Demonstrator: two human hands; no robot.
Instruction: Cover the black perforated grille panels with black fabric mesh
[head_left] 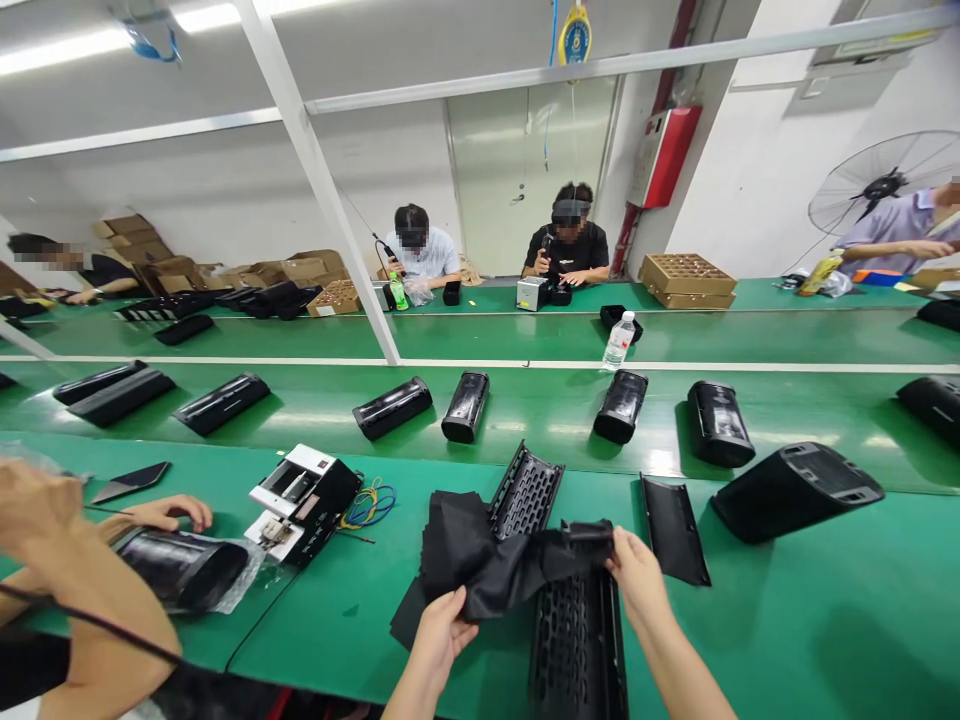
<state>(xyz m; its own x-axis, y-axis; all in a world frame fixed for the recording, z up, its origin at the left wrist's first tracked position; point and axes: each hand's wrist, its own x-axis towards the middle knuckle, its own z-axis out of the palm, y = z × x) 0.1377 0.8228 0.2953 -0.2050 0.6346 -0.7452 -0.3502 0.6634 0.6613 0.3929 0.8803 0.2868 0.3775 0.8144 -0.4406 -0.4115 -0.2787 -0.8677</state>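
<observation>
The left grip (pixel 448 632) pinches a thin black fabric strip (pixel 517 575) between thumb and fingers; the right grip (pixel 634 570) pinches its right end, above a perforated black plastic shell (pixel 576 640) on the green tabletop (pixel 787 630).

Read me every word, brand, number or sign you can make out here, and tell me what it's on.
None can be read with certainty.
Clear bottle: label too small and blurred.
Green bottle: label too small.
Yellow hanging device: lettering on its blue face too blurred.
White-and-black machine: small markings, unreadable.
Black cloth: no text visible.
</observation>
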